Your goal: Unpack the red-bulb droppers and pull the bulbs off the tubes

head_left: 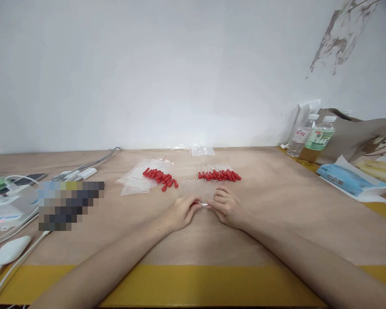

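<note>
My left hand (182, 212) and my right hand (229, 208) are closed on the two ends of a thin clear dropper tube (204, 204), which lies level between the fingertips. Just beyond the hands, a row of loose clear tubes (193, 186) rests on the table. Behind that row, to the right, are droppers (218, 174) with red bulbs pointing toward me and clear stems pointing away. Loose red rubber bulbs (161, 177) form a pile to the left, partly over flat clear zip bags (135, 185). My fingers cover both ends of the held tube.
Chargers and cables (16, 206) crowd the left side, with a pixelated dark object (67, 210) beside them. On the right stand two bottles (318, 139), a grey bag (347, 133) and a blue tissue pack (352, 180). A white wall (180, 77) closes off the table's back.
</note>
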Demonstrator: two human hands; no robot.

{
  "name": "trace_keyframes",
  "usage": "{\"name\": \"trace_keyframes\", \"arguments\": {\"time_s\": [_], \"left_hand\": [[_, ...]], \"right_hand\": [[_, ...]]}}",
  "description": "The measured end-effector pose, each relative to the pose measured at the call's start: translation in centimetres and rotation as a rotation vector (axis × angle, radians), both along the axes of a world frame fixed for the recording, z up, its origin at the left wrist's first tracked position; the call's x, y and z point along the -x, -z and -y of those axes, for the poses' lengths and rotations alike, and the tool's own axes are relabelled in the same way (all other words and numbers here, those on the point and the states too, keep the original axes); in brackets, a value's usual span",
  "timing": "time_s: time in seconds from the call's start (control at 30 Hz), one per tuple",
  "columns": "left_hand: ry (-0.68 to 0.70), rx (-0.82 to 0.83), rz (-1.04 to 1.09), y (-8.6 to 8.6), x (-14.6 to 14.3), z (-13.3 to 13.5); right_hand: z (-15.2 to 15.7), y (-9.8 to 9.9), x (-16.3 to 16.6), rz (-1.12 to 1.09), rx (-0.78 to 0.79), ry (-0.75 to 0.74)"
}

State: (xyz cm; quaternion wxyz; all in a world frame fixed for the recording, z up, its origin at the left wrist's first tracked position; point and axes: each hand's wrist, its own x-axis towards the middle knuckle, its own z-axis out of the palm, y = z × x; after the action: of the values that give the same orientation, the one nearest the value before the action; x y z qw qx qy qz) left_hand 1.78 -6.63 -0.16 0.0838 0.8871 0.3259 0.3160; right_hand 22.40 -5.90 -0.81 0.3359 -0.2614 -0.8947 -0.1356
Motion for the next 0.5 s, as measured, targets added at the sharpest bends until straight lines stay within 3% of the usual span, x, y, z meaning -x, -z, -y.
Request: {"name": "trace_keyframes", "arguments": {"time_s": [0.13, 0.23, 0.4, 0.5], "left_hand": [[-0.185, -0.021, 0.084, -0.1, 3.3, -0.8], [-0.327, -0.034, 0.149, -0.7, 6.1, -1.7], [-0.527, -0.052, 0.268, -1.9, 8.8, -3.2], [-0.640, -0.062, 0.217, -1.6, 9.8, -4.1]], "right_hand": [[-0.8, 0.1, -2.4, -0.094, 0.049, 0.067], [-1.6, -0.1, -4.1, -0.218, 0.140, 0.277], [-2.0, -0.2, -4.4, -0.188, 0.264, 0.521], [-2.0, -0.2, -4.3, -0.161, 0.317, 0.596]]}}
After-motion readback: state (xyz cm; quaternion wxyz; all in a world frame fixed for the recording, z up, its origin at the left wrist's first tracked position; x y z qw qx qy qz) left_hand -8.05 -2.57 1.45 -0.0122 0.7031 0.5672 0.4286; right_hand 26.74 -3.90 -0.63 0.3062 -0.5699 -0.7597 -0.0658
